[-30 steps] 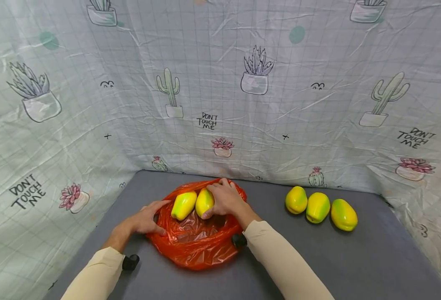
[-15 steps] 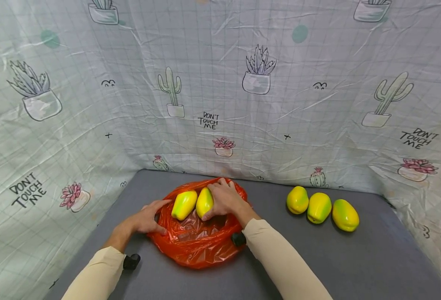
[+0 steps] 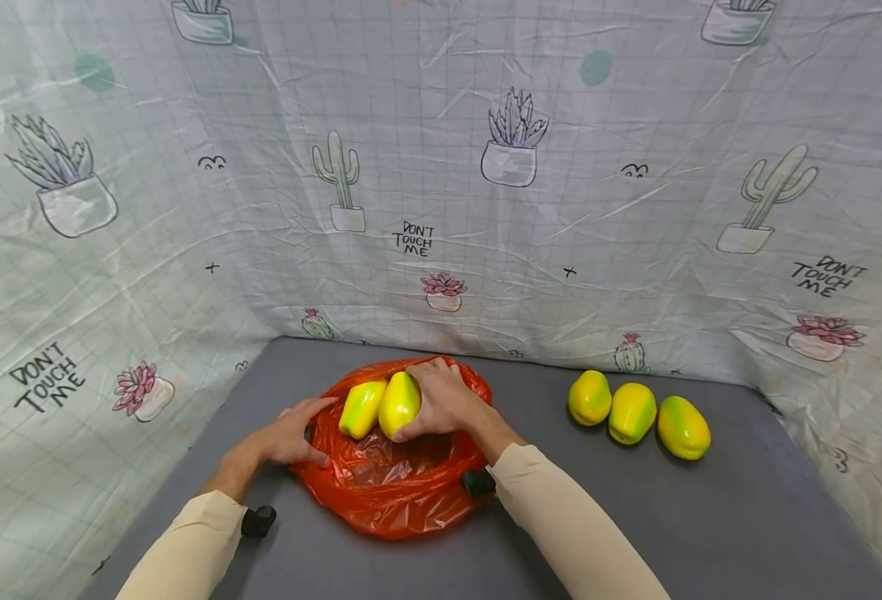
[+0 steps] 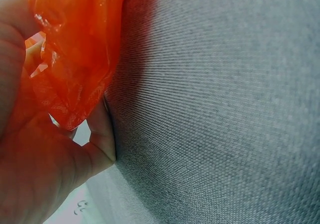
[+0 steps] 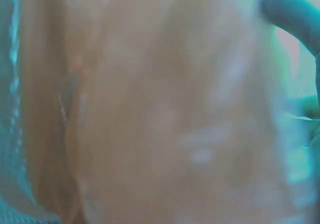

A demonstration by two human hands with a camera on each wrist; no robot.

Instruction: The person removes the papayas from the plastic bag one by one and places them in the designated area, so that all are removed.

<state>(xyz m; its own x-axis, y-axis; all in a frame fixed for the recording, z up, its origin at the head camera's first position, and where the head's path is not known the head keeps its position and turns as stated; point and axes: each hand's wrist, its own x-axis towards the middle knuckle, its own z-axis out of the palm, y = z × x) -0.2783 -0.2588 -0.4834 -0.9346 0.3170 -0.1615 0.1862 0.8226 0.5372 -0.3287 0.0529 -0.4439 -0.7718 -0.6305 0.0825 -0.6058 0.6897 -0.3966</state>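
Observation:
A red plastic bag (image 3: 392, 508) lies with its mouth spread on the grey table. My left hand (image 3: 291, 433) holds its left rim; in the left wrist view the bag film hangs between the thumb and the bent fingers (image 4: 102, 134). My right hand (image 3: 444, 400) grips a yellow-green papaya (image 3: 398, 408) inside the bag's mouth, thumb on the near side. Close beside it on the left, a second papaya (image 3: 361, 408) lies in the bag. The right wrist view is blurred, mostly filled by bag film (image 5: 175, 108).
Three more papayas, left (image 3: 589, 397), middle (image 3: 632, 414) and right (image 3: 684, 427), lie in a row on the right of the table (image 3: 598, 508). A printed cloth (image 3: 441, 167) hangs behind and at the sides.
My right hand has shifted the gripped papaya left, up against the papaya beside it, and turned it a little. The left hand and the three papayas on the table stay as they were.

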